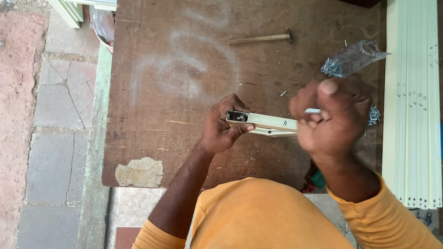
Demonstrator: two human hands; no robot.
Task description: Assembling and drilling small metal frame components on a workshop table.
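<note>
In the head view, the left hand [223,127] is clamped around the open end of a cream hollow bar [267,122] lying on the brown worktop [184,69]. The right hand [333,115], raised and blurred just right of the bar, is closed on a small pale piece [313,110]. Far off lies a hammer [260,38]; a bag of nails [348,59] sits at far right, beside stacked cream strips [413,92].
</note>
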